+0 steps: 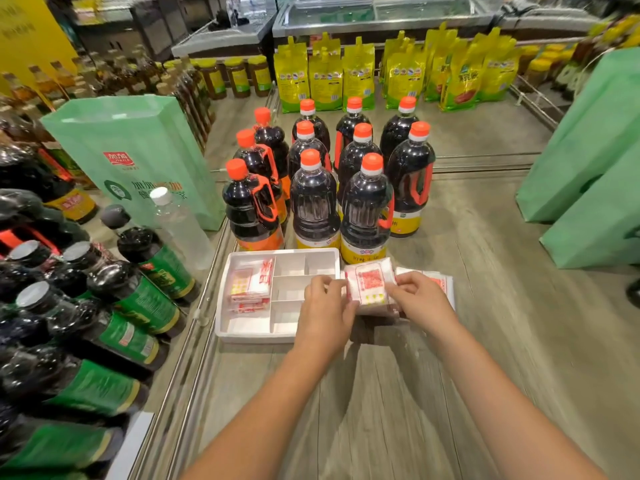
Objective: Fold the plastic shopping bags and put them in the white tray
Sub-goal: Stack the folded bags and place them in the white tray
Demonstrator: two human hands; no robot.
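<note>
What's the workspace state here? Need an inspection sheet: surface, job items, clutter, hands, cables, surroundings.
Surface: grey wood-grain shelf, metal rail along its left edge.
Job's things: white tray with folded bags in its left compartment; the other compartments in view look empty. A plastic bag is held just right of the tray, and the bag pile lies beneath and to the right.
Clutter: dark bottles with orange caps behind the tray; clear bottle and green-labelled bottles to the left.
Hands: left hand and right hand both pinch the plastic bag.
Cables: nothing seen.
Surroundings: green paper bags, yellow pouches.
</note>
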